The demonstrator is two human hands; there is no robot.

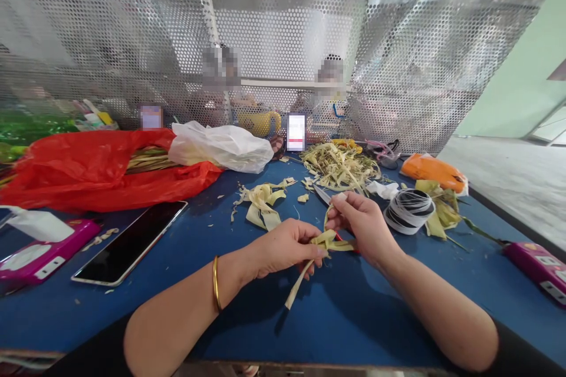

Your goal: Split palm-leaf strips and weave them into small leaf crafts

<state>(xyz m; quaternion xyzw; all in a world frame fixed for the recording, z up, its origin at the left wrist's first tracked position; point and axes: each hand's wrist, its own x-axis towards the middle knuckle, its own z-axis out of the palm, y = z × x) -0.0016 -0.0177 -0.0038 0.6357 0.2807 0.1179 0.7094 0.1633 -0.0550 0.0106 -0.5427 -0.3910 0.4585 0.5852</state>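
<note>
Pale yellow-green strips that look like dried husk or leaf [326, 240] are folded together between my two hands, above the table. My left hand [289, 247] pinches the folded part between thumb and fingers, and one strip end hangs down below it. With thumb and fingertips closed, my right hand [365, 225] grips a strip at the upper right of the bundle. A pair of scissors [322, 194] lies just behind, partly hidden by my right hand. Loose husk pieces [265, 203] rest on the table beyond my left hand.
On the blue table [247, 330] are a phone [130, 241], a red plastic bag [88, 165], a white bag [221, 147], a heap of shredded strips [338, 165], a spool of white thread [409, 212] and purple power strips [537, 268]. A perforated metal screen [283, 29] stands behind; people sit beyond it.
</note>
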